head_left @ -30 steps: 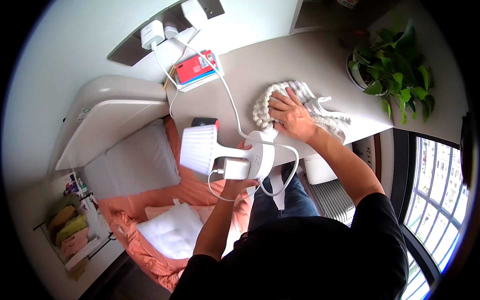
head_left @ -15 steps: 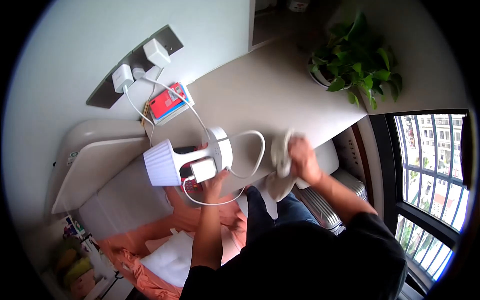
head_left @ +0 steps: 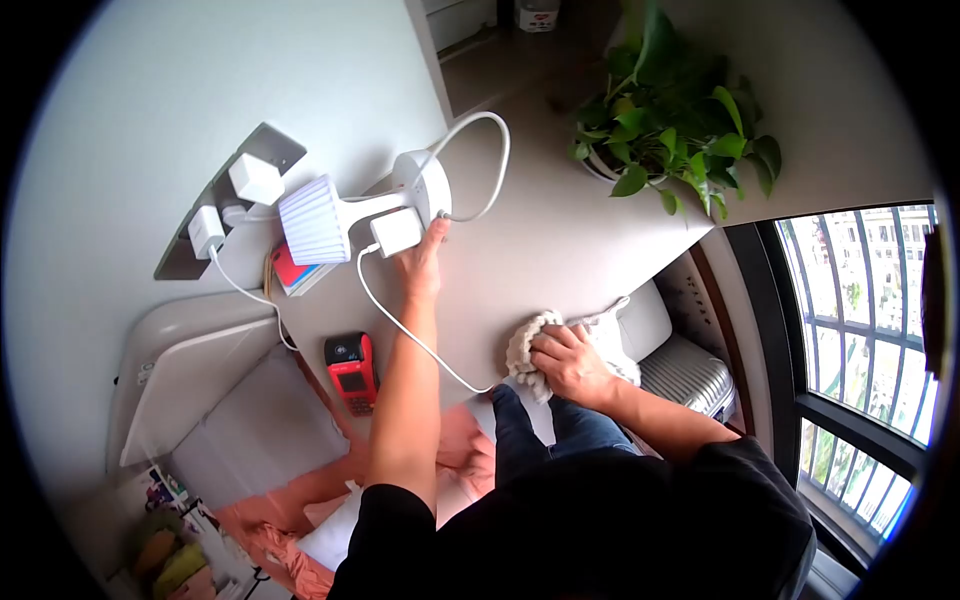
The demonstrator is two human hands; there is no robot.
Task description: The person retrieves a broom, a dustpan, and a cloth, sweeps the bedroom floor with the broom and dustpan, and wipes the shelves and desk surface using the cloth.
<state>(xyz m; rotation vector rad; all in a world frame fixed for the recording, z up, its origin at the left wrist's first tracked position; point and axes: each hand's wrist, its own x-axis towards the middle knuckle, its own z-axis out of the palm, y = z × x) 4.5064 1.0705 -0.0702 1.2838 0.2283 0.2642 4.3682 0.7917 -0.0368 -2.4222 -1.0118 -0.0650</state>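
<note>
My left hand point(head_left: 422, 265) grips the round white base of a lamp point(head_left: 316, 222), held tilted on its side above the table. Its pleated shade points toward the wall. A white charger point(head_left: 397, 232) is plugged into the base, and a looped white cord point(head_left: 503, 150) comes off it. Near the table's front edge, my right hand point(head_left: 572, 360) is closed on a bunched cream cloth point(head_left: 530, 340) pressed against the tabletop. Part of the cloth spreads out to the right of the hand. A red and black card payment terminal point(head_left: 352, 372) lies left of my left forearm.
Chargers point(head_left: 256, 180) sit in a grey wall socket strip point(head_left: 185, 262). Below it lies a stack with a red item on top point(head_left: 295, 268). A potted plant point(head_left: 680, 140) stands at the back right of the table point(head_left: 500, 255). A ribbed suitcase point(head_left: 690, 382) is beside the window.
My left hand has carried the lamp farther back, toward the wall, uncovering the payment terminal. My right hand has brought the cloth down toward the front edge. The camera view has shifted a little.
</note>
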